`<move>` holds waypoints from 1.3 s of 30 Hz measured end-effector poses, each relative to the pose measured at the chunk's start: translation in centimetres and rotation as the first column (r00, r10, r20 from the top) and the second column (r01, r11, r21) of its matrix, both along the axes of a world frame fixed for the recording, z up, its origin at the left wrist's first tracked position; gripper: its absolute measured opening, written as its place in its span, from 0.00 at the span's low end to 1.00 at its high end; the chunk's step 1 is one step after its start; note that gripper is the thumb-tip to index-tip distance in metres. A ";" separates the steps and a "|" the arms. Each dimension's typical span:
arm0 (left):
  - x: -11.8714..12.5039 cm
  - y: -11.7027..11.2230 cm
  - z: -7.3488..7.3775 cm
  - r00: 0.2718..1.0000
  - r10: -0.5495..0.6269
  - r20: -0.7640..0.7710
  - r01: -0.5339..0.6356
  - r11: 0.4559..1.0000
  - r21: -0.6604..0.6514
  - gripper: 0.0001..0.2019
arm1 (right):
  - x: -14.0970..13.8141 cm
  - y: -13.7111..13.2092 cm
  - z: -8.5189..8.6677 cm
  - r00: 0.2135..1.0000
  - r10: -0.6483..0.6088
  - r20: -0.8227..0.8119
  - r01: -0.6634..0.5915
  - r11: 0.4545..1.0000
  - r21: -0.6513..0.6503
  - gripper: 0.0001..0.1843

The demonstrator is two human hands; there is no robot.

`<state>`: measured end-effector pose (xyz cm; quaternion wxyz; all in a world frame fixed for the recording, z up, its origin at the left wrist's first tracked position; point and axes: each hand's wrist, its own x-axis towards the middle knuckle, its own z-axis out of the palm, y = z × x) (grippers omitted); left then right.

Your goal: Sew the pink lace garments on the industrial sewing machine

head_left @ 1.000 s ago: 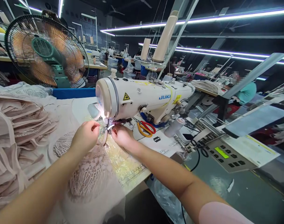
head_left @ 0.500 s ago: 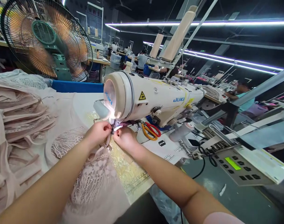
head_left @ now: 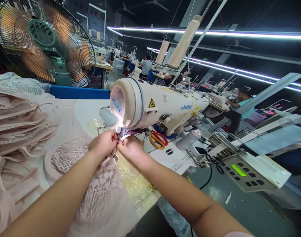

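A white JUKI sewing machine stands on the work table, its lamp lit over the needle. My left hand and my right hand meet right under the needle, fingers pinched together on a small strip of the pale pink lace fabric. The lace piece trails from the needle toward me between my forearms. What exactly sits between the fingertips is too small to make out beyond the strip.
A stack of pink lace pieces lies at the left. Orange-and-red scissors lie beside the machine. A control panel sits at the right. A standing fan runs behind the table. Thread cones rise above. Other workers sit far back.
Both hands have closed in together under the needle, and the left hand now pinches the strip. The view has shifted closer to the machine.
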<state>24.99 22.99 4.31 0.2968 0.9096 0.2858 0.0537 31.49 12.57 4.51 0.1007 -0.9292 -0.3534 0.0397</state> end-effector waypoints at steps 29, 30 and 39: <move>-2.0 4.1 2.4 0.902 0.243 0.357 -0.023 0.853 -0.522 0.08 | 0.2 -0.3 -0.5 1.000 -0.011 0.024 0.009 0.996 0.092 0.12; -2.5 4.4 3.0 0.913 0.222 0.343 0.028 0.804 -0.594 0.08 | 0.2 -0.4 -0.4 1.000 -0.004 0.013 0.003 0.995 0.099 0.12; -1.3 2.0 0.8 0.954 0.090 0.284 0.077 0.847 -0.525 0.15 | 1.5 -0.2 0.7 0.977 -0.095 -0.190 0.100 0.995 0.018 0.11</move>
